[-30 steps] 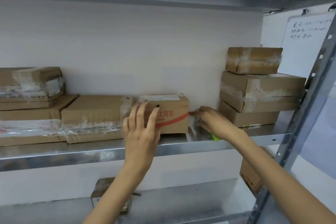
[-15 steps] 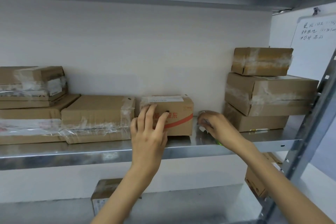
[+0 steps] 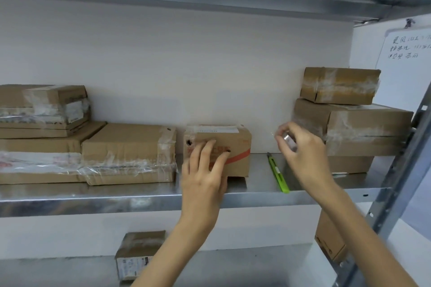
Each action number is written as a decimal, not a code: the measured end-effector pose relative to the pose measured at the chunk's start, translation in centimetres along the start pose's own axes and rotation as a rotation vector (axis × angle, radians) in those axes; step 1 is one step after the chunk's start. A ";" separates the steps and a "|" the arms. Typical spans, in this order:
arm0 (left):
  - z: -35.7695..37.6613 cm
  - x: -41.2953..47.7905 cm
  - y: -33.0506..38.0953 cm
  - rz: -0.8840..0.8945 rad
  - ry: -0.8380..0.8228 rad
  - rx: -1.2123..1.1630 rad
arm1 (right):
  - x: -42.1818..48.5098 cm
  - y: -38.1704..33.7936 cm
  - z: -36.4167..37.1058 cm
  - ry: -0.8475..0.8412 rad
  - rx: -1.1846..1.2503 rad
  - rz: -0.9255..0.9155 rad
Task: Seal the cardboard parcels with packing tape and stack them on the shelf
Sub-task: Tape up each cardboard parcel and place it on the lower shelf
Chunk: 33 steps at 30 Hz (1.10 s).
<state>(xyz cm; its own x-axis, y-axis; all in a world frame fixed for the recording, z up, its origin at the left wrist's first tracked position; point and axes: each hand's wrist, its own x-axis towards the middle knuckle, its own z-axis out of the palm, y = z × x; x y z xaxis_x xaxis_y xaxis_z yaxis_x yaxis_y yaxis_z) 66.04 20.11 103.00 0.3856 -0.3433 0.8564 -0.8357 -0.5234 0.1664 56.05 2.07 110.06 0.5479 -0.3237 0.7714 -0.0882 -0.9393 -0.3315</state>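
Resting on the metal shelf, the parcel sits just beside a taped box. My left hand lies spread against its front. My right hand is raised, pinching a small shiny thing above a green cutter.

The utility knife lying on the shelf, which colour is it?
Bright lime green; the utility knife shows best in the head view.
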 end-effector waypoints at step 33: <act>-9.7 5.1 -0.5 -0.362 -0.099 -0.966 | -8.1 -11.1 2.0 -0.427 1.014 0.421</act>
<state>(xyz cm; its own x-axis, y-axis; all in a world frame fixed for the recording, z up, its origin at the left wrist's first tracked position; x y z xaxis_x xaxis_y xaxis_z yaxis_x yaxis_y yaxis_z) 64.59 26.16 112.01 0.6703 -0.3754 0.6401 -0.6039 0.2254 0.7645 54.23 15.30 106.42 0.8845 -0.3420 0.3174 0.2677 -0.1852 -0.9455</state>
